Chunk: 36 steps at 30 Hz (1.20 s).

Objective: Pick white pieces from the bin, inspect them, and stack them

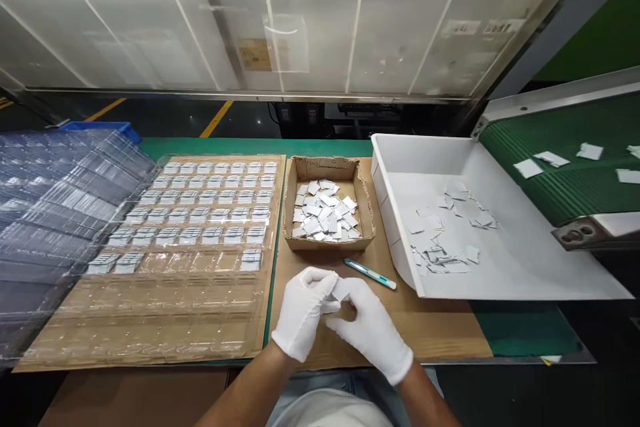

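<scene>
Head cam, only view: we hold our left hand (304,310) and right hand (371,328), both in white gloves, together over the cardboard sheet (440,327) just in front of us. Fingers of both are curled in and pinch a small white piece (334,295) between them, low over the bench & close to the body, prob so it's easy to see while we handle it. Just behind sits a cardboard box (327,204) w/ a heap of similar white pieces, within easy reach. A teal pen-like tool (370,274) lies beside the box, untouched. Left: clear plastic tray (165,294), upper rows filled, lower rows bare. Right: white bin (525,267) catches loose pieces under the green belt (550,174)
</scene>
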{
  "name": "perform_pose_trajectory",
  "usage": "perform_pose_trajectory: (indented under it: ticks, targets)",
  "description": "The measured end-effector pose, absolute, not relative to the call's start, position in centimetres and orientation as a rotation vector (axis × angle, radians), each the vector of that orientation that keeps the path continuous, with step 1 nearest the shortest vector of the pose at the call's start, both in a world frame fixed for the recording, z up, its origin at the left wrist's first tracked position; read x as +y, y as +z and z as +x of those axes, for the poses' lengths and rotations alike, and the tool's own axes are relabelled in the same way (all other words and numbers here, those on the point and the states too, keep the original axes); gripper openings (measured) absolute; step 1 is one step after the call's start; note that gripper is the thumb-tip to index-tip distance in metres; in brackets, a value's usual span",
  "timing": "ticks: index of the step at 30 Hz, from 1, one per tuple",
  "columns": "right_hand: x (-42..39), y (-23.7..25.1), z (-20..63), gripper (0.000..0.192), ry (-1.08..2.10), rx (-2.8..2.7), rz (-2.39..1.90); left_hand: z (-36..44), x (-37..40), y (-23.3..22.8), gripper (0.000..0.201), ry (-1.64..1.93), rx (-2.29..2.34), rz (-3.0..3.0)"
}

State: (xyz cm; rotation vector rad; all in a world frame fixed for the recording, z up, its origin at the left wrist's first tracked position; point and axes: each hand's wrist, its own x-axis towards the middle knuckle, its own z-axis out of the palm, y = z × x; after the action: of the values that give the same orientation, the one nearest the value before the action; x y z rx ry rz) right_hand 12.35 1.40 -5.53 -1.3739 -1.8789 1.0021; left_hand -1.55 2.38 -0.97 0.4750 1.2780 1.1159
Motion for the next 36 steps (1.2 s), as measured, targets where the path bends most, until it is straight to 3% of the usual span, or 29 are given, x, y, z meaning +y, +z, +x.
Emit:
perform_pose_trajectory:
  ticks: [3,10,19,36]
  targets:
    - [-0.5,-4.3,13.6,0.047,0.976,-1.634,-1.42,-0.8,1.2,-1.6,0.034,1.202,1.166,0.357]
    - [-1.5,-3.2,14.1,0.023,0.879,-1.462,-1.445,1.7,-0.8,-1.6,0.029,1.253,1.028,0.111]
    - [-1.7,-2.5,14.8,0.03,0.882,-1.484,-1.431,1.3,-1.6,-2.4,0.028,1.176,1.026,0.191]
    - [-2.2,-2.2,15.6,0.021,1.063,-1.364,-1.474,1.7,-2.6,-3.4,0.029,1.116,1.036,0.316]
